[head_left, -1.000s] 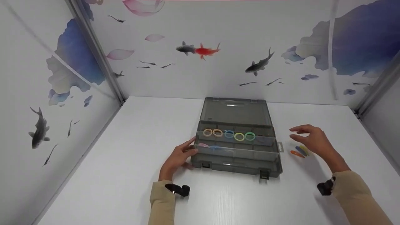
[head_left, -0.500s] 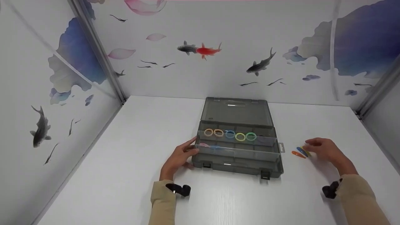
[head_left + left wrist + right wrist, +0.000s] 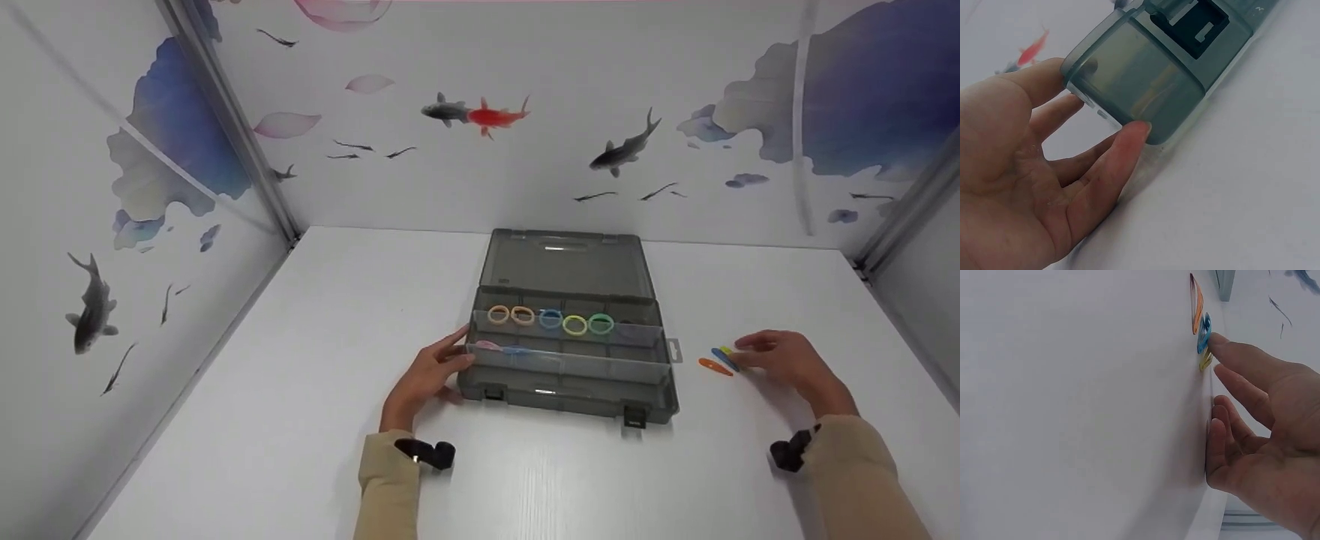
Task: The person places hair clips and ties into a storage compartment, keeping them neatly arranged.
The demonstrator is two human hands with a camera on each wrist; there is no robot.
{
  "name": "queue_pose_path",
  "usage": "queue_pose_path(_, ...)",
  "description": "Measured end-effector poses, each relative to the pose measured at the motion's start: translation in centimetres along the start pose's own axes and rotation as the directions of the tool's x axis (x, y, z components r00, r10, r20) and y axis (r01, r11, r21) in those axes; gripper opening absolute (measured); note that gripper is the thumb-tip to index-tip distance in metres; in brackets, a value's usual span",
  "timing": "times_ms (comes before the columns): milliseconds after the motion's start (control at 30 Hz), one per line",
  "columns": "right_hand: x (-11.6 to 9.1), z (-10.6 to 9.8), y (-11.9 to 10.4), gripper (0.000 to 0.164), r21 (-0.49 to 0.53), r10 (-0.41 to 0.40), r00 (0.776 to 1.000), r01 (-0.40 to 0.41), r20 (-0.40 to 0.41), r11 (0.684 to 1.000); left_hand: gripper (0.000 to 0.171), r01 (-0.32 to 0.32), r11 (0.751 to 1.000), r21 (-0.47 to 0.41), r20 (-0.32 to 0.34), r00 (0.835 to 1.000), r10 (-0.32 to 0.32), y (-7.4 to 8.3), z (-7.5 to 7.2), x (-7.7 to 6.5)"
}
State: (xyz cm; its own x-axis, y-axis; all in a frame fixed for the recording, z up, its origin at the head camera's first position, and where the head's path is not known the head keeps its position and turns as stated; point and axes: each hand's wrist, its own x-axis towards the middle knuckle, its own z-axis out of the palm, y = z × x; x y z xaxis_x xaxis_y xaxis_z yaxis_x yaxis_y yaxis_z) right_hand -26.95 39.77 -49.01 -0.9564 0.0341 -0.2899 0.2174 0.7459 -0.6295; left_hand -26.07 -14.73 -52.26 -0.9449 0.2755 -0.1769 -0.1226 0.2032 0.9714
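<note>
A grey see-through compartment box [image 3: 577, 409] stands with its lid [image 3: 566, 262] raised. My left hand [image 3: 426, 379] grips its near left corner, one digit on the rim and another at the bottom corner in the left wrist view. Several coloured hair ties [image 3: 574, 325] stand in the back row. Pink and blue clips [image 3: 516, 350] lie in the middle row. To the right of the box are an orange hair clip [image 3: 715, 367], a blue one [image 3: 1203, 334] and a yellow one [image 3: 1206, 360]. My right hand [image 3: 787, 367] has its thumb tip at the blue clip and fingers loosely bent.
The box stands on a white table [image 3: 315, 315] near the back panel [image 3: 390, 187], which is printed with fish and petals. A hanging tab [image 3: 674, 350] juts from the box's right side, and a front latch [image 3: 634, 416] hangs down.
My right hand has come down and to the right, from above the clips to the blue and yellow ones. The left hand stays at the box.
</note>
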Motion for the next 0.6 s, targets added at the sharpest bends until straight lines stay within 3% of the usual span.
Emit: queue_pose_path(600, 0.17, -0.21, 0.14, 0.061, 0.027, 0.035, 0.999, -0.035, -0.002, 0.999, 0.063, 0.002, 1.000, 0.003, -0.006, 1.000, -0.002, 0.04, 0.01, 0.02)
